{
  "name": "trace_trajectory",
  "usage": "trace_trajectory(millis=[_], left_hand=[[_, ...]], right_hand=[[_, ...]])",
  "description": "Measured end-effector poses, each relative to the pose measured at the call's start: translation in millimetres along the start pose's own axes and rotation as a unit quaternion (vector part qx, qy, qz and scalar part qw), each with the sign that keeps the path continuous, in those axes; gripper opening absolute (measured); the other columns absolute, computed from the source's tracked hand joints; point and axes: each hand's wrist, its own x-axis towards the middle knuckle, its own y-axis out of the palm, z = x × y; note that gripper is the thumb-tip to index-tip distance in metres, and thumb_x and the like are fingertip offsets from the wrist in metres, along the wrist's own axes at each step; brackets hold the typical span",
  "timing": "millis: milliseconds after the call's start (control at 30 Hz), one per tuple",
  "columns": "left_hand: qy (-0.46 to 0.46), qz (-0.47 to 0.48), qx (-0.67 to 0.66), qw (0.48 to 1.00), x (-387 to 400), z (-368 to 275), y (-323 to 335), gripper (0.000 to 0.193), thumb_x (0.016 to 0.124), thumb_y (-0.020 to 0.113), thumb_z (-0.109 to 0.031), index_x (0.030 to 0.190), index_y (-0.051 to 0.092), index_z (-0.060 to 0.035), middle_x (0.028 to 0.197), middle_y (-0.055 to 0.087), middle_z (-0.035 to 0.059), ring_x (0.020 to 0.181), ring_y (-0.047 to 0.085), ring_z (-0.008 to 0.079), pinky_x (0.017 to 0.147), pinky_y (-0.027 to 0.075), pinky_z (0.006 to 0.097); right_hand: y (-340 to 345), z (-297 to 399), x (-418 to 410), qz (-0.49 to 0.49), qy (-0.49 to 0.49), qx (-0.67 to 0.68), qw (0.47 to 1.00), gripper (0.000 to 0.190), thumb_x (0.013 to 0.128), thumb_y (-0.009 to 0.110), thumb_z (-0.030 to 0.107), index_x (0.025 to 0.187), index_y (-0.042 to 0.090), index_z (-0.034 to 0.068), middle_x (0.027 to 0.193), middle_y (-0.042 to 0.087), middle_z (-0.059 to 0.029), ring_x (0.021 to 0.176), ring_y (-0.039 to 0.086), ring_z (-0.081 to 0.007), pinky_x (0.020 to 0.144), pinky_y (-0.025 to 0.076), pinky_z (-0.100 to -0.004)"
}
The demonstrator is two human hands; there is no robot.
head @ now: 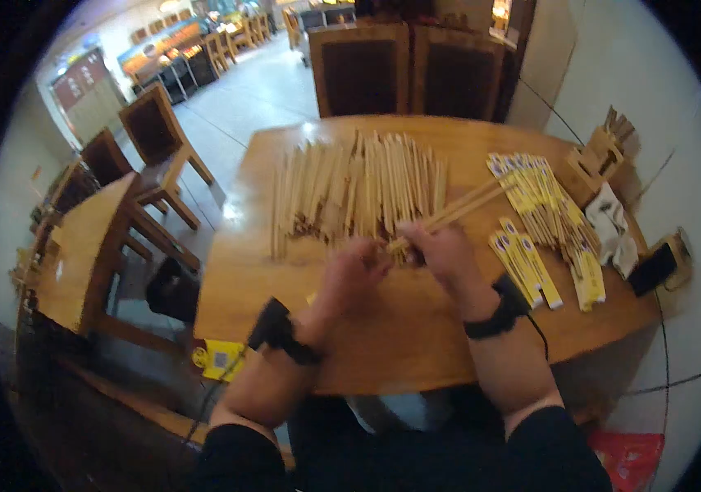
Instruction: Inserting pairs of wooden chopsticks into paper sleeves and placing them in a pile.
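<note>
My right hand (439,249) is closed around a few pale wooden chopsticks (467,206), which point up and to the right. Close by on the left, my left hand (356,270) is near their lower ends with its fingers bent; blur hides whether it grips anything. Beyond both hands, a wide spread of loose chopsticks (316,184) lies on the wooden table (399,344). To the right lie several yellow printed paper sleeves (525,264), and above them a heap of chopsticks in similar sleeves (535,184).
A wooden holder (596,154) stands at the table's right edge, with a white cloth (612,227) and a dark phone-like object (652,269) nearer me. Two chairs (359,71) face me across the table. A yellow card (221,360) is at the near left corner.
</note>
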Motion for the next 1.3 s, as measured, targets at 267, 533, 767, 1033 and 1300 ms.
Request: trace_trajectory(millis=[267, 533, 767, 1033, 1300], left_hand=[[-0.081, 0.136, -0.133, 0.978, -6.3, -4.7, -5.8, 0.023, 0.092, 0.058, -0.022, 0.095, 0.064, -0.0003, 0.076, 0.062, 0.0016, 0.071, 0.055, 0.0097, 0.065, 0.047, 0.0287], [-0.212, 0.223, -0.306, 0.901, -5.9, -8.7, 2.6, 0.026, 0.094, 0.053, -0.021, 0.097, 0.064, 0.0023, 0.082, 0.067, 0.0065, 0.074, 0.060, 0.0133, 0.069, 0.049, 0.0284], [-0.244, 0.193, -0.415, 0.855, -7.2, -17.1, -2.0, 0.024, 0.095, 0.051, -0.022, 0.097, 0.061, -0.0004, 0.084, 0.068, 0.0081, 0.072, 0.064, 0.0139, 0.065, 0.051, 0.0260], [-0.196, 0.245, -0.340, 0.887, -12.6, -25.2, -8.1, 0.026, 0.094, 0.055, -0.024, 0.087, 0.067, -0.0012, 0.078, 0.068, 0.0043, 0.068, 0.061, 0.0098, 0.062, 0.047, 0.0250], [-0.212, 0.241, -0.356, 0.877, -16.6, -37.5, -2.9, 0.026, 0.092, 0.057, -0.024, 0.086, 0.067, -0.0012, 0.071, 0.064, 0.0003, 0.062, 0.055, 0.0070, 0.056, 0.045, 0.0244]], right_hand=[[-20.6, 14.4, -0.5, 0.074, 0.049, -0.026, 0.996, 0.029, 0.086, 0.065, 0.028, 0.071, 0.060, 0.004, 0.058, 0.056, -0.0015, 0.047, 0.052, -0.0101, 0.043, 0.043, -0.0251], [-21.9, 19.0, -0.7, 0.053, 0.053, -0.063, 0.995, 0.026, 0.088, 0.062, 0.027, 0.074, 0.060, 0.005, 0.059, 0.055, -0.0015, 0.047, 0.050, -0.0099, 0.042, 0.040, -0.0233], [-11.0, 10.1, -5.0, 0.186, 0.090, -0.044, 0.977, 0.032, 0.087, 0.063, 0.035, 0.075, 0.060, 0.006, 0.059, 0.055, 0.0001, 0.047, 0.050, -0.0084, 0.042, 0.038, -0.0245], [-64.9, 13.7, 22.2, -0.106, 0.018, 0.112, 0.988, 0.044, 0.090, 0.056, 0.048, 0.104, 0.054, 0.007, 0.076, 0.055, -0.0004, 0.057, 0.051, -0.0079, 0.044, 0.040, -0.0220], [-53.7, -12.3, 25.4, -0.064, -0.038, -0.005, 0.997, 0.038, 0.094, 0.052, 0.041, 0.091, 0.058, 0.004, 0.065, 0.056, -0.0018, 0.054, 0.052, -0.0094, 0.049, 0.044, -0.0233]])
